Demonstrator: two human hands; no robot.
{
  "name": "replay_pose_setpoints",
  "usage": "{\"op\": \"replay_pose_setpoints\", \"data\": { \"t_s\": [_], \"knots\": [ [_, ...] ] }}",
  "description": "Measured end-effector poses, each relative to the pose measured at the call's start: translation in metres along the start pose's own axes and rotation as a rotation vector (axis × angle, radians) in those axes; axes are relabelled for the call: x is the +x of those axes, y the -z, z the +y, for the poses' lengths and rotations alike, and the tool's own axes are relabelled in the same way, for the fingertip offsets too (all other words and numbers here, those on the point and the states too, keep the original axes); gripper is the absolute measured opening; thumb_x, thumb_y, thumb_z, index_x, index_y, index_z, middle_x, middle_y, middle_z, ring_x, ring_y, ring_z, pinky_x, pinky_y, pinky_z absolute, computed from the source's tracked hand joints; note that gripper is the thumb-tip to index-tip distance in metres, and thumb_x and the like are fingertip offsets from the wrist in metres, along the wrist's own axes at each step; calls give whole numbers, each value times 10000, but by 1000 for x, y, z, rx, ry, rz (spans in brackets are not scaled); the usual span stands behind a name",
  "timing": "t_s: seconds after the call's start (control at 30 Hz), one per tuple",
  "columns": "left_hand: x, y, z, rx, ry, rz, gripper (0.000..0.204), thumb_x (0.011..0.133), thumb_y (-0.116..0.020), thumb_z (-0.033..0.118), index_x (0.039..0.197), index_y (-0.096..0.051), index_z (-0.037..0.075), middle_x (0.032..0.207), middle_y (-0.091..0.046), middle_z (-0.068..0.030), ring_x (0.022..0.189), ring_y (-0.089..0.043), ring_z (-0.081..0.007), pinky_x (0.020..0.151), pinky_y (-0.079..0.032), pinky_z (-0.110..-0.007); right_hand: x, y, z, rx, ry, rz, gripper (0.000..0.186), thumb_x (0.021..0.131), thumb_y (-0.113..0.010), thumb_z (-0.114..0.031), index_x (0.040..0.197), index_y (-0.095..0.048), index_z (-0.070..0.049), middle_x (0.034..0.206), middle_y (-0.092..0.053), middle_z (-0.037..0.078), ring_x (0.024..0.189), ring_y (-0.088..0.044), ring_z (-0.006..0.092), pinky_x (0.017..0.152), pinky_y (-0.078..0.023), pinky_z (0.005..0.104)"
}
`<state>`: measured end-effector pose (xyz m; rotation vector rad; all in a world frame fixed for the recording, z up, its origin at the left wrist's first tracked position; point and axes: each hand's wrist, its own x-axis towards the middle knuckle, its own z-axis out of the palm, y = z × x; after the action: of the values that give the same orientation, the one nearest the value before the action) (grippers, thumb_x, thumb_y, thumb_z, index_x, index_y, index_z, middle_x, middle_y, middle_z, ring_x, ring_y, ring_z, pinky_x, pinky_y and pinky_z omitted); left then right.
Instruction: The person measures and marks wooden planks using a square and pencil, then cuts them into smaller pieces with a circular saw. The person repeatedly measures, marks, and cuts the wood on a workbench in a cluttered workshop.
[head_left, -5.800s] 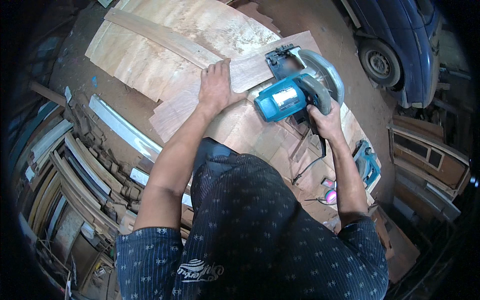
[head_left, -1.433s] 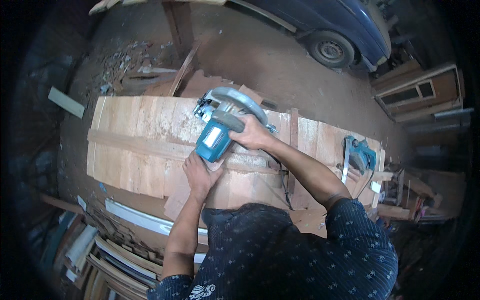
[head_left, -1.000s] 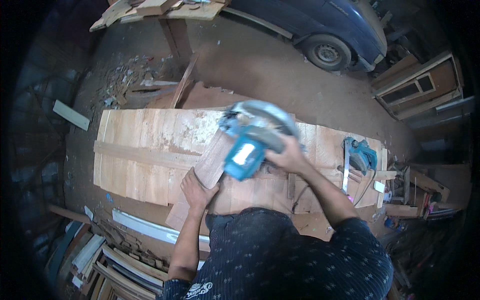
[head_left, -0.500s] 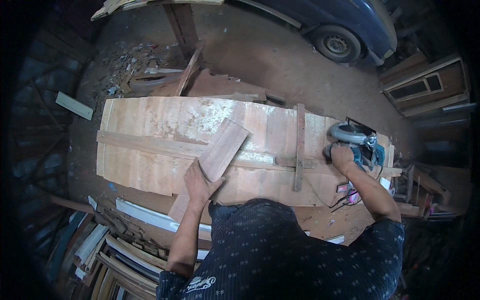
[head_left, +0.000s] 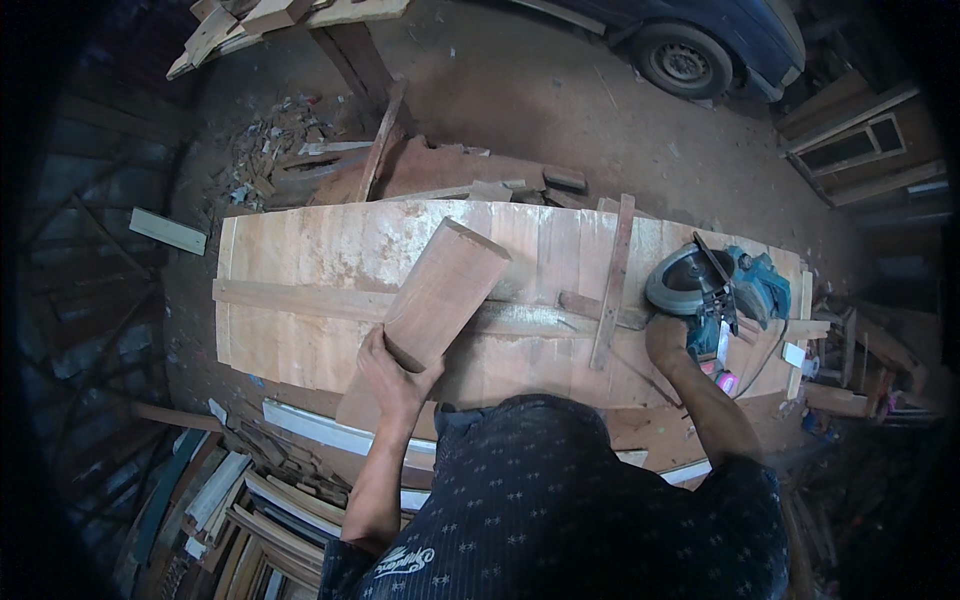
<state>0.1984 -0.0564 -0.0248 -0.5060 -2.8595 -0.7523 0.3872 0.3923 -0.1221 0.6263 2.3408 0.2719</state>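
Observation:
A flat wooden board [head_left: 447, 285] slants over the middle of the workbench, its far end showing a cut edge. My left hand [head_left: 393, 375] is closed around its near part, thumb on the right side and fingers on the left. At the right of the bench is a teal circular saw [head_left: 763, 287] with a grey guard, tipped so that its round blade [head_left: 687, 274] faces up. My right hand [head_left: 668, 341] is closed at the saw's near side; the fingers are partly hidden beneath it.
The workbench [head_left: 300, 345] has a top of joined planks. A narrow wooden strip [head_left: 612, 285] lies across it, left of the saw. Timber offcuts [head_left: 255, 510] are stacked at lower left. Beyond the bench are scrap pieces [head_left: 265, 150] and a parked vehicle's wheel [head_left: 683, 62].
The saw has been turned over in my right hand, bringing its blade and base plate into sight. The board in my left hand has tilted, so its far end face shows.

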Motion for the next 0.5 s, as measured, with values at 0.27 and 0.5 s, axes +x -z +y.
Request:
{"op": "replay_pose_setpoints", "data": {
  "t_s": [0.27, 0.5],
  "knots": [
    [2, 27, 14, -120, -65, -64, 1143, 605, -963, 343, 1503, -358, -22, 1369, -464, -277, 1287, -454, -447, 1113, -377, -540, -78, 172, -59, 1280, 549, 218, 596, 969, -711, -430, 1287, -649, 70, 1326, -658, 248, 1225, -643, 359, 1073, -487, 456],
    [-13, 37, 23, -113, -149, -179, 1131, 579, -974, 337, 1486, -396, -13, 1357, -466, -244, 1283, -453, -416, 1097, -395, -523, -66, 276, -103, 1547, 654, 65, 611, 962, -765, -395, 1349, -641, 62, 1216, -720, 164, 1107, -671, 198, 966, -540, 334]
  ]
}}
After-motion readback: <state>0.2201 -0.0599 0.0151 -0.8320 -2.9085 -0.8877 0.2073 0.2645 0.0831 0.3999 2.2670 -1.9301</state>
